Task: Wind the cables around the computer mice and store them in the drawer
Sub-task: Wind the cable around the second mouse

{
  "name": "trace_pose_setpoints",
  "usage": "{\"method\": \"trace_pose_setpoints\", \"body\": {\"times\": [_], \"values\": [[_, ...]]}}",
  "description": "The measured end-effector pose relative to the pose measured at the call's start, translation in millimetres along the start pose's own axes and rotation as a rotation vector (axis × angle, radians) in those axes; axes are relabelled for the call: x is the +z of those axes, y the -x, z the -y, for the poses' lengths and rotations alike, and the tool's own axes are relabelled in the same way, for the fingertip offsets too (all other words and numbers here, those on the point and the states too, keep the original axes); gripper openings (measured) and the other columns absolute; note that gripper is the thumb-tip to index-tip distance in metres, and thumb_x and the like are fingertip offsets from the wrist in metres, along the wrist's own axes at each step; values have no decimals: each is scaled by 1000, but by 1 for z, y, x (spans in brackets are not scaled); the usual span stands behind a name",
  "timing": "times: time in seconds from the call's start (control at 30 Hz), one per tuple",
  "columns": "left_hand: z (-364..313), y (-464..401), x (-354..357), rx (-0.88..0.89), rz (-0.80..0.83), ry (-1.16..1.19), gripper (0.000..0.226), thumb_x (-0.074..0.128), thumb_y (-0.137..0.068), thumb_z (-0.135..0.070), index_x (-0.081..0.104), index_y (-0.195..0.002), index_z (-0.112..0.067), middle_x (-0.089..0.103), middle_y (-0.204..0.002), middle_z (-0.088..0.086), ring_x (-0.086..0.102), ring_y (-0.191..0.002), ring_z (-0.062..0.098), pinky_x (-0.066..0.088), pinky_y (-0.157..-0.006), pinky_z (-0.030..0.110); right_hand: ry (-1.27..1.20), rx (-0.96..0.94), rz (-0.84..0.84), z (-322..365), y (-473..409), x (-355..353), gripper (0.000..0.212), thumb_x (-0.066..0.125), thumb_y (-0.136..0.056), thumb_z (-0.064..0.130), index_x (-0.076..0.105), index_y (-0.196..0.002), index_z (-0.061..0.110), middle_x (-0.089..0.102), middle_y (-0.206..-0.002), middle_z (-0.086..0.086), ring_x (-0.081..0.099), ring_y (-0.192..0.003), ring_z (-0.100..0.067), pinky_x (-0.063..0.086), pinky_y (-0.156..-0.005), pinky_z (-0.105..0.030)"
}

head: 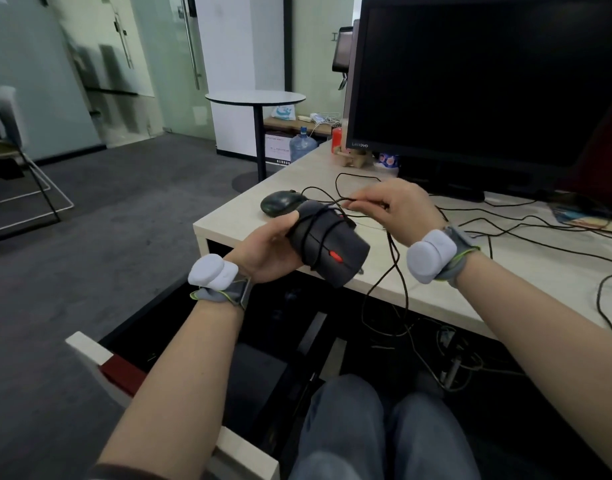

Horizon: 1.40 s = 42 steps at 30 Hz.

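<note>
Mouse (328, 249): matte dark grey, rounded, red scroll wheel, several cable turns across its body; held above the desk (235, 220) edge.
Left hand (266, 249): fingers wrapped around the mouse.
Right hand (398, 207): fingertips pinching the thin black cable (391, 261).
Second mouse (282, 202): glossy black, lying on the desk.
Drawer (90, 351): open below.
</note>
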State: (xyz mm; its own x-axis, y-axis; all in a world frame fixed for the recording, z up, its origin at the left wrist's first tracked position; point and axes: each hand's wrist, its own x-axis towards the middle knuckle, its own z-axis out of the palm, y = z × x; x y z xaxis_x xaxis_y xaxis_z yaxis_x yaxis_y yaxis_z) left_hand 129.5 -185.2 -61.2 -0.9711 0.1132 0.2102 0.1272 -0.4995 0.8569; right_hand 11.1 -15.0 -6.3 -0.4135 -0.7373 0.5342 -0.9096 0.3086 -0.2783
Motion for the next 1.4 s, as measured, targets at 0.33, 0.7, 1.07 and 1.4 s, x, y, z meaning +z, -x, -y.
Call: {"method": "trace_pose_setpoints", "body": {"times": [0.33, 0.7, 1.07, 1.4], "values": [[2, -13, 3, 224, -206, 213, 81, 92, -41, -36, 62, -112, -13, 68, -103, 4, 65, -87, 14, 56, -74, 21, 0, 207, 199, 37, 6, 45, 28, 44, -90, 32, 64, -91, 13, 67, -90, -8, 60, -90, -32, 48, -72, -35], [6, -20, -27, 416, -833, -121, 21, 56, -92, -15, 50, -112, -15, 58, -91, -1, 56, -78, 7, 50, -63, 13, 350, -17, 406, 51, 17, 64, 31, 34, -93, 33, 57, -95, 13, 66, -94, -11, 60, -85, -32, 36, -64, -31], [1, -17, -22, 173, -613, -782, 31, 52, -94, -25, 53, -124, -22, 61, -104, -5, 55, -88, 2, 46, -71, 15, 505, -220, -26, 16, -15, 12, 34, 38, -92, 50, 62, -113, 39, 62, -104, 3, 47, -105, -25, 29, -89, -38], [2, -9, -10, -26, -291, -667, 29, 43, -97, -17, 52, -124, -20, 58, -106, -2, 47, -86, 9, 35, -67, 20, 707, -407, 21, -1, -11, 3, 23, 52, -84, 42, 72, -83, 31, 66, -81, 5, 64, -83, -23, 51, -79, -39]]}}
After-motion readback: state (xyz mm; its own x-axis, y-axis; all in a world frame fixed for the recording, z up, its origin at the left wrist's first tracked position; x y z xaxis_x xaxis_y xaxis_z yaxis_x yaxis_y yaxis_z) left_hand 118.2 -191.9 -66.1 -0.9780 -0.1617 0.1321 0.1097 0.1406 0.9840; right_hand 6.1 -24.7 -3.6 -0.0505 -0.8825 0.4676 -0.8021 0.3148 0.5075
